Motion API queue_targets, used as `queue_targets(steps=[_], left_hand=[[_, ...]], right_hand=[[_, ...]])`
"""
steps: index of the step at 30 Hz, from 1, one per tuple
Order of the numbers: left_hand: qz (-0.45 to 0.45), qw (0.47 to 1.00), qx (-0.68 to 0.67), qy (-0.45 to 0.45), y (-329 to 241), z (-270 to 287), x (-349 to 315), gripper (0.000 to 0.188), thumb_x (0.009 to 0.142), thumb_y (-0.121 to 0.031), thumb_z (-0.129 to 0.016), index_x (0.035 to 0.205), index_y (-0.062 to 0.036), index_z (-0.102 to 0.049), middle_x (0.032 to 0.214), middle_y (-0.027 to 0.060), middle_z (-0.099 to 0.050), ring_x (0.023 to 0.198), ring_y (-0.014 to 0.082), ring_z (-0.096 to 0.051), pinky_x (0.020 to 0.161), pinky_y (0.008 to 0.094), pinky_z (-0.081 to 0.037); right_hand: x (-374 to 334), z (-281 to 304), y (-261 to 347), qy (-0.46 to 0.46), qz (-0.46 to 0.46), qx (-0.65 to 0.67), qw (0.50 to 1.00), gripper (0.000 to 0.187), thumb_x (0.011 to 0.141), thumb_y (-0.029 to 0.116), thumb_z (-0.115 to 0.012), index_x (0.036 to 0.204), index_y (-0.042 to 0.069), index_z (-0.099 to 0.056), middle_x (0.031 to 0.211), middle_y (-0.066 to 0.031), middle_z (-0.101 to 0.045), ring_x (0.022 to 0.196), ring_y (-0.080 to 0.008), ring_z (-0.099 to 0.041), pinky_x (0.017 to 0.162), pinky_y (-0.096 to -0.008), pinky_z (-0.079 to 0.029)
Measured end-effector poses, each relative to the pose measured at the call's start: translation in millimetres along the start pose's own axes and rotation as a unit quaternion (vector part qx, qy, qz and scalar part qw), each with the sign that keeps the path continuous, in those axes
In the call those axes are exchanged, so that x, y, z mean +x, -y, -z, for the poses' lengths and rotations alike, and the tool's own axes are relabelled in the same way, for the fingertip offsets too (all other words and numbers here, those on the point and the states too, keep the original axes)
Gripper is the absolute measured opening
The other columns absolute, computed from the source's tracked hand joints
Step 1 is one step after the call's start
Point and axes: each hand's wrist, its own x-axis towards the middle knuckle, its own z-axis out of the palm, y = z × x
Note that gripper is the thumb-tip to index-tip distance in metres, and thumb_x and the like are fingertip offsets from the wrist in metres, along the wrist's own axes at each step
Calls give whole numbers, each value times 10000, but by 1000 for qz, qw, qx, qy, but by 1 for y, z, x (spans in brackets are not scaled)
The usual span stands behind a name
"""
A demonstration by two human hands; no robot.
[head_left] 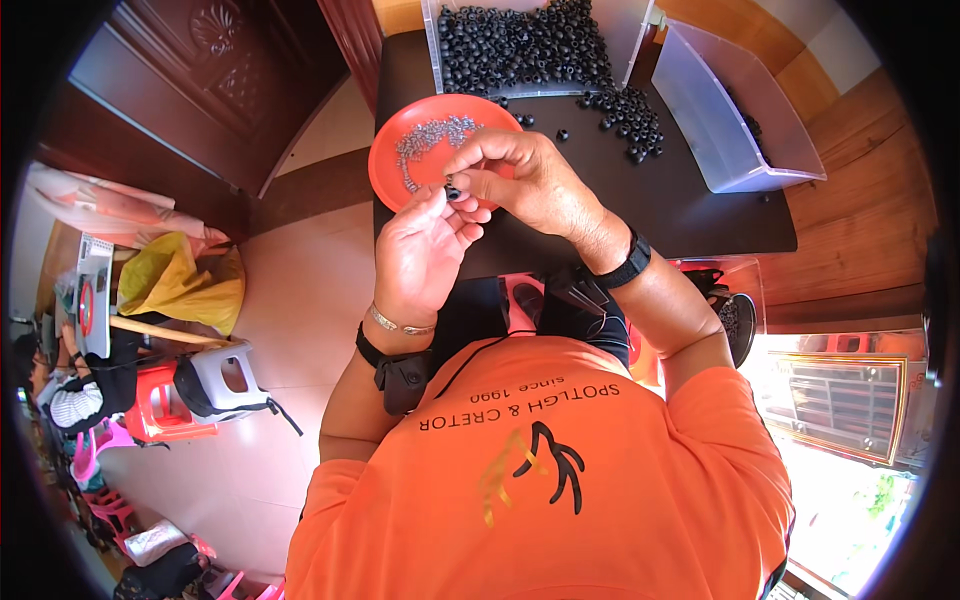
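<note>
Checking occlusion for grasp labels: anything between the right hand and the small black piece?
Nothing visible: the right hand is at the small black piece, which the left hand holds. Any tiny part pinched in between is too small to tell.

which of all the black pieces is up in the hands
The black piece at the fingertips of the left hand, where the right hand meets it; the others lie in the bins or loose on the table.

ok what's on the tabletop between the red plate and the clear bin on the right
In the head view, loose black bead-like pieces lie there on the dark tabletop, mostly clustered nearer the clear bin.
</note>
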Motion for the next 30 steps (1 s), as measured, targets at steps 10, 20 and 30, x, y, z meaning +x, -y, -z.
queue_targets(steps=[10,20,30], left_hand=[[2,1000,11,-18,3,3,-1,213,960,-214,-476,1044,-35,-556,933,79,-589,894,211,-578,780,330,-454],[-14,1000,7,0,5,-11,1,246,965,-186,-429,1137,-50,-541,1037,72,-588,967,193,-567,839,331,-438],[-15,995,88,42,6,1,-2,300,959,-196,-421,1181,-20,-520,1011,100,-617,935,197,-581,801,315,-430]], right_hand=[[-11,-1,-13,-46,107,-143,983,82,831,-8,-647,908,19,-651,812,-35,-640,775,-125,-632,685,-266,-519],[-15,-5,-5,-95,237,-361,897,197,718,48,-716,907,76,-669,858,-59,-640,815,-254,-627,710,-351,-519],[-12,9,1,-43,237,-343,908,203,700,77,-759,881,79,-667,845,-28,-645,857,-245,-604,758,-362,-497]])
